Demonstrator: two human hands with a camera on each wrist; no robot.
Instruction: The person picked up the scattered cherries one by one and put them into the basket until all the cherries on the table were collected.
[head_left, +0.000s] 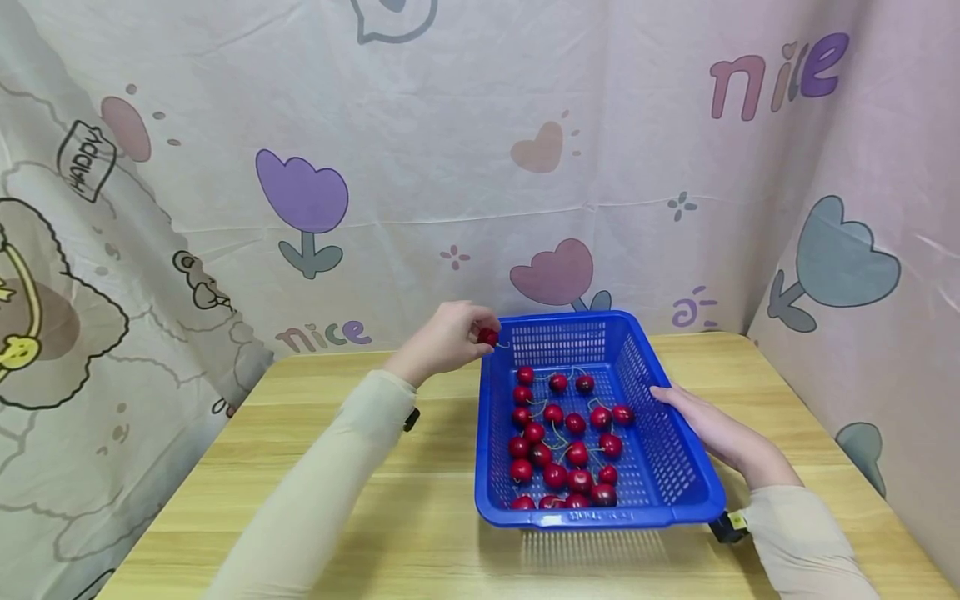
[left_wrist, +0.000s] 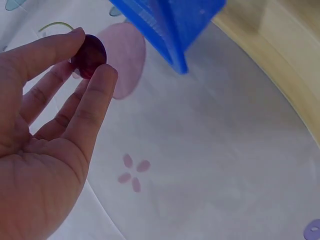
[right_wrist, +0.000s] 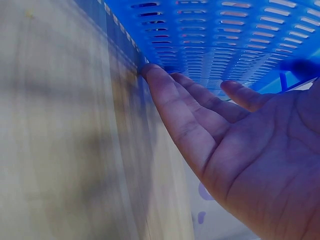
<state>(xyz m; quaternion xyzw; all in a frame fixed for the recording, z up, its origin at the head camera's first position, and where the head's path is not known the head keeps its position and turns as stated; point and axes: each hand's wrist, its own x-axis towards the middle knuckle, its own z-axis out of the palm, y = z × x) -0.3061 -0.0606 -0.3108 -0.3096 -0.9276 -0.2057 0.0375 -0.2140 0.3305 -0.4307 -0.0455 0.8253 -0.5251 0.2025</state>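
My left hand (head_left: 453,337) is at the far left corner of the blue plastic basket (head_left: 486,433), pinching a dark red cherry (left_wrist: 90,56) between its thumb and fingertips. A thin green stem (left_wrist: 56,23) sticks out from that fruit. On the opposite side, my right hand (head_left: 708,425) holds the basket by its right wall, the tip of the thumb (head_left: 662,392) over the rim. In the right wrist view its fingers (right_wrist: 175,110) lie along the slotted outside. Several cherries (head_left: 575,423) with stems lie inside, mostly to the left and front.
A pale wooden table (head_left: 360,500) carries the basket. Behind and beside it hangs a light printed cloth (head_left: 442,150) with flowers and lettering, close to the table's back edge. Bare mesh floor (head_left: 637,467) shows at the basket's right.
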